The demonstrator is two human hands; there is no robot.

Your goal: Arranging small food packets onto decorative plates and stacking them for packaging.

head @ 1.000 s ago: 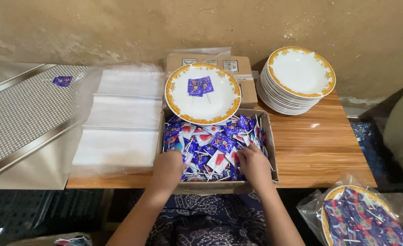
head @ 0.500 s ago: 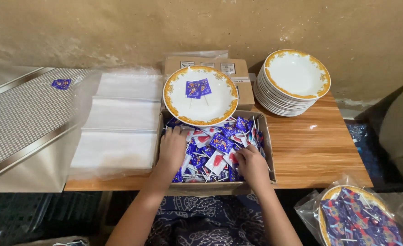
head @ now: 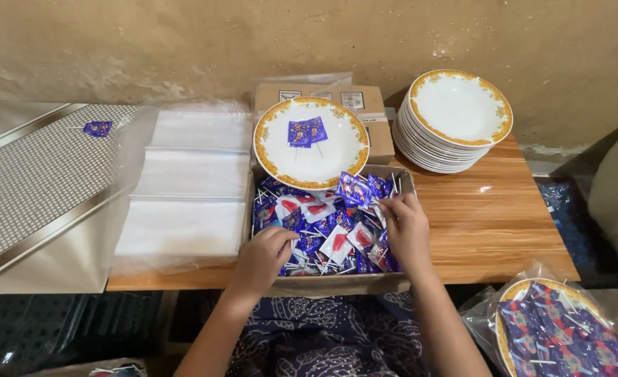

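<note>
A cardboard box (head: 337, 285) at the table's front edge is full of small blue and red lollipops (head: 319, 230) on white sticks. My left hand (head: 261, 260) rests curled on the sweets at the box's front left. My right hand (head: 405, 229) reaches into the right side, its fingertips pinching a blue lollipop (head: 354, 188) lifted above the pile. A white plate with a gold rim (head: 311, 142) sits across the box's back edge with two blue lollipops (head: 306, 132) on it.
A stack of matching plates (head: 458, 115) stands at the back right of the wooden table (head: 490, 223). Clear plastic bags (head: 187, 181) lie to the left, beside a metal sealing machine (head: 36, 188). A bagged plate full of lollipops (head: 549, 335) sits at lower right.
My left hand drew back from the middle of the box to its front left. My right hand moved up and lifted a blue lollipop out of the pile.
</note>
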